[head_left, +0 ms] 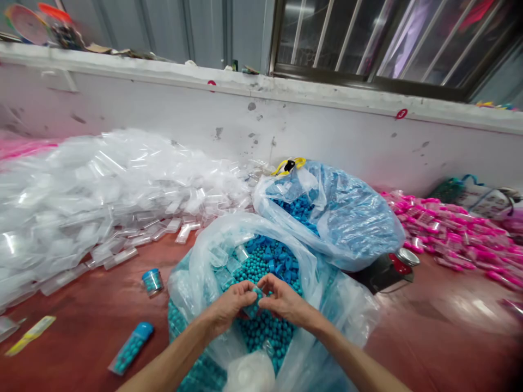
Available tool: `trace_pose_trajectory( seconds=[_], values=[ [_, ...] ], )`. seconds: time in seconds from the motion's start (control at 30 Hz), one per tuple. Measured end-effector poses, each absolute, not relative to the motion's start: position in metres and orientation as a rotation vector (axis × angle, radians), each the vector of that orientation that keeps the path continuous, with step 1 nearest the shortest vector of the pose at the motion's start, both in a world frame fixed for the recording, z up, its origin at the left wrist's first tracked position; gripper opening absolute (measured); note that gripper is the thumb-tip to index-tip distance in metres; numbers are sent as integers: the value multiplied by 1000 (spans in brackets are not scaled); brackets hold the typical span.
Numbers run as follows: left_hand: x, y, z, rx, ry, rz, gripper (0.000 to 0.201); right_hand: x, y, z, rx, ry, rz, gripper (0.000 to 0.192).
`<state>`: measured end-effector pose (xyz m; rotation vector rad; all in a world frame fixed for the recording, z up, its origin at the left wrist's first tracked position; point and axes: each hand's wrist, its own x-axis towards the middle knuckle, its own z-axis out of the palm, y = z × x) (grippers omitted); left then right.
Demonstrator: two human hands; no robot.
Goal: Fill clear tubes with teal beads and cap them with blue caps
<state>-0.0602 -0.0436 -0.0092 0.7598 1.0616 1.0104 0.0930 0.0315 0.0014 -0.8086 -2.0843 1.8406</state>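
Both hands, left hand (231,307) and right hand (286,302), meet, fingers pinching 1 small tube (254,305) over beads (265,332).

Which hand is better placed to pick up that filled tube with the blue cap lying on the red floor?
Left, probably: the capped tube lies on the left hand side; the right hand would cross over the bead bag.

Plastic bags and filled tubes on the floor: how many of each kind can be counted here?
Open plastic bags of blue-green pieces: 2, the near bag under the left hand and right hand, and the far bag.
Filled tubes with blue caps on the floor: 2, the lying tube and the short tube.
Total: 4
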Motion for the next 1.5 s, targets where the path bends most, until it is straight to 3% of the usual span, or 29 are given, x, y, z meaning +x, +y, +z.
trace_pose_trajectory(
  seconds=[0.23,0.43,0.83,0.9,1.07,1.13,1.5],
  values=[
    [-52,-46,-1,605,993,886,35,97,25,4,-843,-1797,2059,22],
    [-47,-45,-2,733,1072,875,41,106,34,6,-886,-2050,2140,14],
    [-61,-49,-15,710,891,1000,37,93,51,31,-780,-2466,1897,8],
    [-61,-50,-15,733,862,983,35,90,56,29,-835,-2568,1670,10],
    [-60,-50,-20,683,919,1003,33,81,80,18,-1071,-2758,474,15],
    [-59,-50,-21,648,947,1030,32,73,89,11,-1109,-2837,251,19],
    [-69,-54,-9,575,1015,1144,32,86,61,6,-661,-3164,114,22]
  ],
)
